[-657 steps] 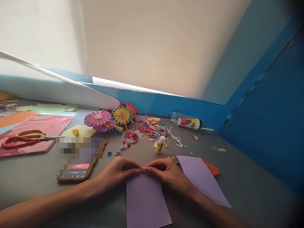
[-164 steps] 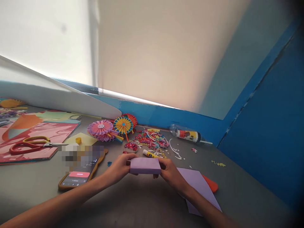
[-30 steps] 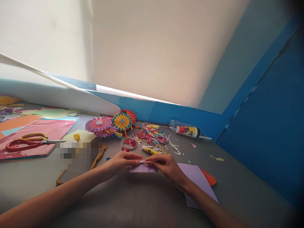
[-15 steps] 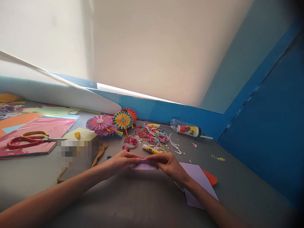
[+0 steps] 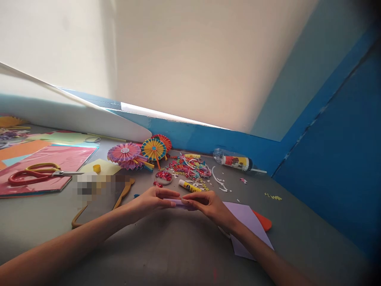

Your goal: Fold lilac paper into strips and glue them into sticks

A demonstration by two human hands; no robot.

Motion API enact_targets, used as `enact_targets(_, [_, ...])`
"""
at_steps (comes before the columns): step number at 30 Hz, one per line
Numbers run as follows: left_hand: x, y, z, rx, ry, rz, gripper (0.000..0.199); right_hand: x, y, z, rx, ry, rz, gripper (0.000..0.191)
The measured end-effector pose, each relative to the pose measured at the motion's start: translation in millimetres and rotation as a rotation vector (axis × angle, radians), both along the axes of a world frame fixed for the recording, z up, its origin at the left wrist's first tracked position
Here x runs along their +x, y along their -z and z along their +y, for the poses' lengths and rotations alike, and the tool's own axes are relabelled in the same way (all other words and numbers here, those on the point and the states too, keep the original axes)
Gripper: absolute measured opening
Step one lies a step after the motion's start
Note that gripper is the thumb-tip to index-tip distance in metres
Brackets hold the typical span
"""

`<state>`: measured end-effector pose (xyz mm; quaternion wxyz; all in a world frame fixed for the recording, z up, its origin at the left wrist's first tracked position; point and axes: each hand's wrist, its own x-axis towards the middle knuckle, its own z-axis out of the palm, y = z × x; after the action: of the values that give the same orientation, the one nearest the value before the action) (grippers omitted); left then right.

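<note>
A small piece of purple paper [image 5: 177,202] is held just above the grey table, seen almost edge-on. My left hand [image 5: 153,200] pinches its left end between thumb and fingers. At the other end my right hand [image 5: 206,202] is closed on the same paper, fingertips near those of the left. Beside my right wrist lies a larger purple sheet [image 5: 248,226], partly over an orange object [image 5: 262,221]. Just beyond my hands rests a yellow glue stick [image 5: 189,185].
Colourful paper scraps [image 5: 190,167] lie behind the glue stick, near pleated paper rosettes [image 5: 125,151]. A plastic bottle [image 5: 236,161] lies by the wall. Red-handled scissors [image 5: 32,174] rest on a pink paper pack [image 5: 70,159] at left, near a brown-edged device [image 5: 122,193], partly blurred.
The purple paper's front flap, which hung below my fingers, has tilted up, leaving a thin strip in view. Both hands stay almost in place.
</note>
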<state>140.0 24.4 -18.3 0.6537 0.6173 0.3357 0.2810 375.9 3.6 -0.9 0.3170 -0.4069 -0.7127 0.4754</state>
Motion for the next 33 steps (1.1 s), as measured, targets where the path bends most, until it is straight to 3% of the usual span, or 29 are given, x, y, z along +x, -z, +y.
enact_targets(8, [3, -8.5, -9, 0.208, 0.046, 0.217, 0.041, -2, 5.1, 1, -0.072, -0.026, 0.047, 0.025])
enact_targets(20, [2, -7.3, -7, 0.329, 0.131, 0.299, 0.045, 0, 5.3, 1, 0.075, -0.042, -0.118, 0.017])
enact_targets(23, [3, -5.3, -7, 0.303, 0.139, 0.268, 0.044, 2, 5.4, 0, 0.182, -0.095, -0.167, 0.018])
enact_targets(29, [0, 2.4, 1, 0.079, 0.125, 0.173, 0.041, 4, 4.7, 2, 0.493, -0.168, -0.223, 0.028])
enact_targets(33, [-1, 4.2, 5, 0.059, 0.094, 0.143, 0.039, 6, 4.9, 3, 0.544, -0.166, -0.192, 0.030])
